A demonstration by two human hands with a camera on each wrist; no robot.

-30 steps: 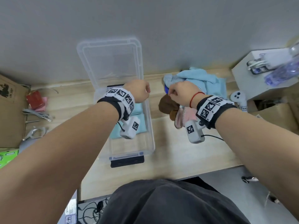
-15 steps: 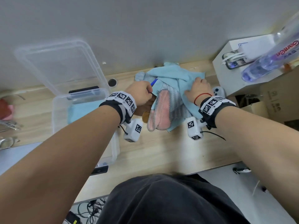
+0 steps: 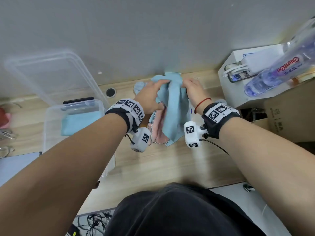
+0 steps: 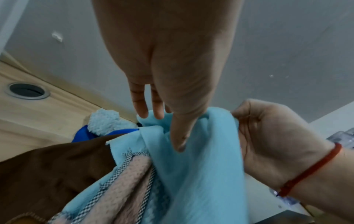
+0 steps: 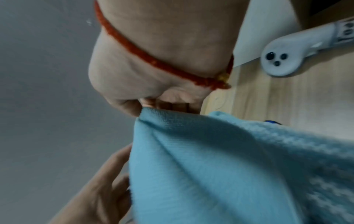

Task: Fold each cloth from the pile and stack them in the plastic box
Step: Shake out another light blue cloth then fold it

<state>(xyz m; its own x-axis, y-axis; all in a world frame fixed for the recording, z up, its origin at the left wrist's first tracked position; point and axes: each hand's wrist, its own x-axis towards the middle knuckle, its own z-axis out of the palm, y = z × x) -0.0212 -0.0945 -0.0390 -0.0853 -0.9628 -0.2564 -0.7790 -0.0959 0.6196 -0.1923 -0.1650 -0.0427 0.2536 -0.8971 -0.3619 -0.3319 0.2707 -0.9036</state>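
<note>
While both hands lift a light blue cloth (image 3: 173, 106) off the pile (image 3: 158, 128) at the back of the wooden desk (image 3: 163, 164), most of the task is left to do. The left hand (image 3: 150, 96) pinches the cloth's top edge between thumb and fingers, its other fingers fairly straight. The right hand (image 3: 192, 89) is curled into a fist around the same edge, just beside the left. The cloth hangs bunched and unfolded between them.

Below it the pile holds a pink cloth with checked trim (image 4: 126, 180), a brown cloth (image 4: 47, 171), a fluffy pale blue cloth (image 4: 105, 121) and something bright blue, so several pieces wait.

To the left, the clear plastic box (image 3: 51, 120) stands open, well apart from the pile, its lid (image 3: 47, 74) leaning against the wall. One folded light blue cloth (image 3: 80, 122) lies flat inside; through the plastic it seems to be the only one, though more could sit beneath.
</note>
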